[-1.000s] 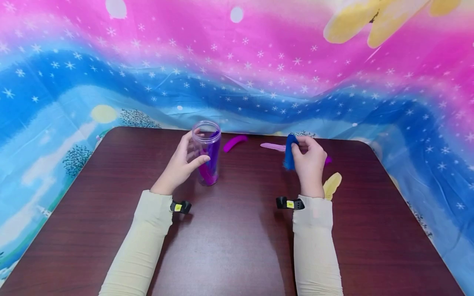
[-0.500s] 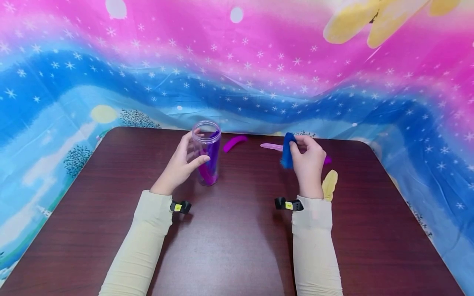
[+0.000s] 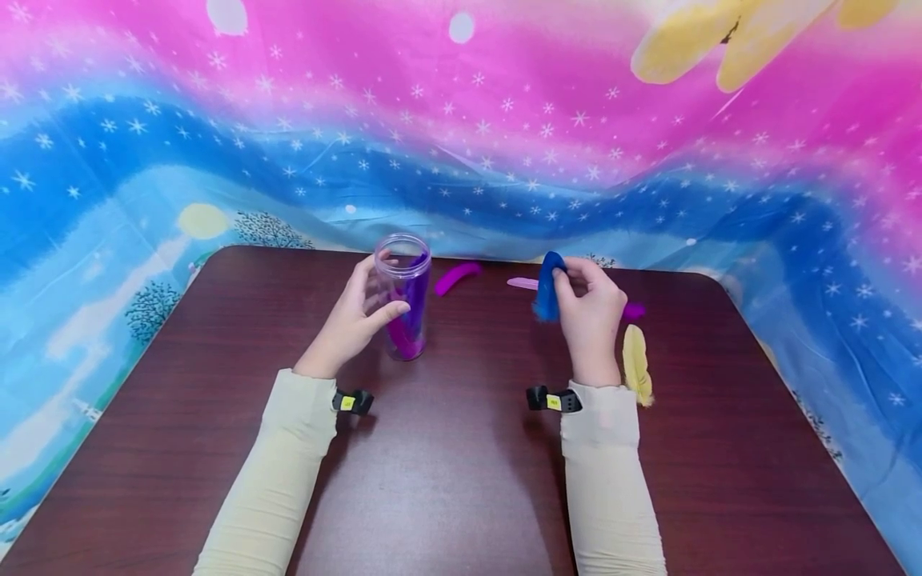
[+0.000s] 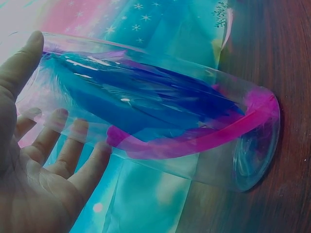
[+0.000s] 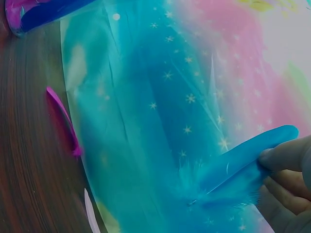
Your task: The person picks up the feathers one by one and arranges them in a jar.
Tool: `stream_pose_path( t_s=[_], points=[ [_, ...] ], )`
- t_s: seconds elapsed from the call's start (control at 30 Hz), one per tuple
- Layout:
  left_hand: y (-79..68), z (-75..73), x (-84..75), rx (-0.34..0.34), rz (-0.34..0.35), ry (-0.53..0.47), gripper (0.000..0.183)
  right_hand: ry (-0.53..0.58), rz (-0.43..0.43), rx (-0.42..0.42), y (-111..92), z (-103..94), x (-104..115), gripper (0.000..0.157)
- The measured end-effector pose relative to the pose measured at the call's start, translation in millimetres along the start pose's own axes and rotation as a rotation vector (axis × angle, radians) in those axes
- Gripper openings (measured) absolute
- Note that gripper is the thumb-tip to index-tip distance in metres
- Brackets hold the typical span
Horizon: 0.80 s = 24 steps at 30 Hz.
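My left hand grips a tall clear plastic jar that stands upright on the table, thumb on the near side and fingers round the back. Inside the jar, blue feathers and a magenta feather show through the wall; its mouth has no lid on. My right hand pinches a blue feather between thumb and fingers, held up over the table to the right of the jar. In the right wrist view the feather's fluffy quill end points away from the fingers.
A magenta feather lies just right of the jar near the table's back edge. Beyond the held feather lies a pale pink feather, partly covered. Right of my right hand are a purple feather and a yellow feather. A printed cloth hangs behind the table.
My right hand has moved left and slightly up with the blue feather, uncovering more of the yellow and purple feathers. The left hand and jar have stayed in place.
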State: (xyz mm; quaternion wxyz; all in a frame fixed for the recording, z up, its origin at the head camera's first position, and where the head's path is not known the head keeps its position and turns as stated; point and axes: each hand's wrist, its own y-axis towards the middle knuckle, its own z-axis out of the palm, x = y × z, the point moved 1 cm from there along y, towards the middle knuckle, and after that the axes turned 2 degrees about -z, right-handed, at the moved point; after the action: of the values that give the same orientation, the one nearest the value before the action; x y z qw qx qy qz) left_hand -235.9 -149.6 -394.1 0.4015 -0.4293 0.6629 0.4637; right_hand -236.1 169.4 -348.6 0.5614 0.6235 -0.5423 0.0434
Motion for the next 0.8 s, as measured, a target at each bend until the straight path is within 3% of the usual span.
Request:
stream_pose_path(
  t_s=[0.8],
  points=[
    [-2.7, 0.8, 1.0, 0.002, -0.005, 0.020, 0.076, 0.174, -0.086, -0.081, -7, 4.8, 17, 0.015]
  ],
)
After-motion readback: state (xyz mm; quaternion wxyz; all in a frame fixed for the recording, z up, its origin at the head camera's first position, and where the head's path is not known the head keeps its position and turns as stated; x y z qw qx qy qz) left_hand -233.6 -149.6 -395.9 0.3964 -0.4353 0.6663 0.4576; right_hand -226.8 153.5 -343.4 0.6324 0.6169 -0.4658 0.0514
